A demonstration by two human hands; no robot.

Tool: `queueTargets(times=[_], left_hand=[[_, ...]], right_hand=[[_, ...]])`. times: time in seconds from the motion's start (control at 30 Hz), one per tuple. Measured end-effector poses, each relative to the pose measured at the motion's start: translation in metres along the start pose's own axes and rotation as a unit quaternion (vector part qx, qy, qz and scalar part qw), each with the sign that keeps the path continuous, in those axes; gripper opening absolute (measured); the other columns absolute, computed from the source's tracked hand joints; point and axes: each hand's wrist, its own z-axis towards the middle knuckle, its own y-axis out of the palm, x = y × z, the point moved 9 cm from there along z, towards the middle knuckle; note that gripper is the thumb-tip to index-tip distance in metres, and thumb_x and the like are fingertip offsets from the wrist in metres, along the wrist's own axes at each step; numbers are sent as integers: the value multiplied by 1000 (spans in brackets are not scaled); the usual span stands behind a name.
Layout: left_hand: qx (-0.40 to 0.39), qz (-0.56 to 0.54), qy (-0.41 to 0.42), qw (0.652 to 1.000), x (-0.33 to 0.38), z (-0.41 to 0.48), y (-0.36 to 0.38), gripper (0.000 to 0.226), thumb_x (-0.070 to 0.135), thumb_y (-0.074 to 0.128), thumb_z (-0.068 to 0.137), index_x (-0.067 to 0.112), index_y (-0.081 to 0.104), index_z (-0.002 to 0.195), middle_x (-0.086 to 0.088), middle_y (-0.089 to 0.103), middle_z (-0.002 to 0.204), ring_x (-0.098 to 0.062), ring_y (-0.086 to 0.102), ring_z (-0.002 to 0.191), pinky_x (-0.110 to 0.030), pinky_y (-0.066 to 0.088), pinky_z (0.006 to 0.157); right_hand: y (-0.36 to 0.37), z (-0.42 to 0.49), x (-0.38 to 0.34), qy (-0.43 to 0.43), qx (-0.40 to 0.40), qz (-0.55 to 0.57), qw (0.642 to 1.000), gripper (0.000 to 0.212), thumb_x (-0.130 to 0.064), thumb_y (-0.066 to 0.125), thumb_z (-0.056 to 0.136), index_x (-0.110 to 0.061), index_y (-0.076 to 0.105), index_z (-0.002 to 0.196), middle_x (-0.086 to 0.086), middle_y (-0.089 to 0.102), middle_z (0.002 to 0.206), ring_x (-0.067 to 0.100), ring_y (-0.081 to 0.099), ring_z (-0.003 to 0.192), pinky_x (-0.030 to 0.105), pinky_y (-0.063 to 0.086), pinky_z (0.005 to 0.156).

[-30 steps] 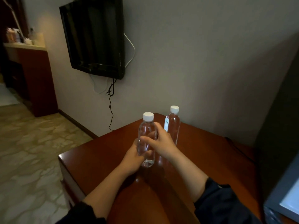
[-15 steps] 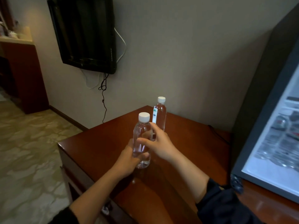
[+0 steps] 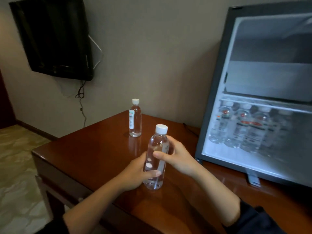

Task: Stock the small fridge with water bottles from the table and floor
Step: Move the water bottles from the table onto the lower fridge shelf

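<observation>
My left hand (image 3: 135,174) and right hand (image 3: 179,157) grasp the clear plastic white-capped bottle (image 3: 156,166). Its smooth wall could slip, or hit the black fridge (image 3: 217,92) right of my fingers (image 3: 161,155).

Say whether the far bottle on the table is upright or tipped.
Upright: the far bottle stands on its base on the table, white cap on top.

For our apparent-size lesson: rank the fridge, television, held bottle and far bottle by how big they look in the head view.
1. fridge
2. television
3. held bottle
4. far bottle
The bottles may match; the held one is nearer the camera.
</observation>
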Motion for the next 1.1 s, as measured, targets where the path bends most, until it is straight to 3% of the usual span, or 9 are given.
queueTargets(times=[0.1, 0.17, 0.3, 0.43, 0.53, 0.7, 0.8, 0.9, 1.1], left_hand=[[-34, -2, 6, 999, 15, 11, 31, 48, 30, 67, 83, 45, 41, 120, 22, 60, 118, 7, 55, 111, -19, 46, 95], [-45, 0, 10, 999, 27, 22, 50, 44, 29, 69, 81, 38, 46, 117, 24, 65, 96, 6, 61, 97, -21, 48, 88], [-66, 20, 23, 997, 53, 52, 89, 37, 41, 73, 68, 32, 52, 97, 22, 64, 74, 5, 61, 76, -22, 48, 76], [-60, 80, 57, 993, 82, 89, 127, 52, 54, 71, 60, 32, 56, 105, 13, 69, 94, 0, 65, 90, -33, 54, 86], [-51, 107, 60, 991, 102, 112, 164, 66, 66, 66, 52, 29, 54, 105, 5, 67, 94, -13, 64, 88, -39, 53, 81], [-54, 34, 61, 996, 127, 145, 226, 52, 40, 72, 75, 26, 48, 119, 8, 55, 107, -13, 55, 102, -27, 45, 87], [-54, 38, 70, 995, 136, 166, 253, 61, 43, 69, 77, 23, 45, 129, 3, 48, 128, -16, 48, 119, -28, 41, 98], [-47, 40, 55, 997, 135, 177, 275, 67, 46, 66, 79, 22, 39, 135, 1, 43, 131, -17, 44, 124, -26, 37, 100], [-63, -63, 43, 995, 134, 184, 311, 53, 27, 64, 86, 23, 32, 127, 4, 51, 125, -10, 52, 113, -22, 42, 89]], right_hand=[[-33, -23, 3, 10, 41, -21, 999, 55, -45, 71, 69, -21, 58, 116, -2, 69, 107, 11, 66, 101, 42, 51, 95], [-59, -37, 4, 21, 71, -34, 997, 57, -50, 70, 67, -21, 58, 114, -1, 69, 106, 13, 66, 99, 42, 51, 93], [-116, -65, 12, 60, 138, -72, 986, 46, -44, 71, 74, -21, 59, 113, -1, 69, 106, 13, 65, 99, 37, 51, 91], [-174, -94, 20, 97, 214, -116, 965, 43, -35, 70, 82, -21, 55, 120, -3, 68, 106, 14, 65, 94, 35, 52, 85], [-213, -112, 28, 135, 245, -156, 947, 58, -39, 72, 77, -22, 49, 127, -3, 66, 112, 17, 64, 101, 39, 51, 89], [-271, -134, 30, 163, 300, -211, 916, 65, -44, 75, 68, -30, 49, 126, -4, 65, 116, 21, 59, 113, 46, 47, 97], [-301, -145, 35, 182, 334, -230, 896, 60, -43, 76, 68, -29, 53, 121, -4, 67, 114, 21, 60, 112, 46, 47, 97], [-320, -153, 41, 203, 351, -251, 879, 51, -33, 76, 74, -25, 54, 119, -3, 67, 113, 20, 60, 110, 36, 47, 95], [-340, -160, 65, 228, 365, -240, 870, 48, -25, 73, 80, -20, 50, 121, 1, 65, 112, 19, 62, 106, 32, 49, 88]])
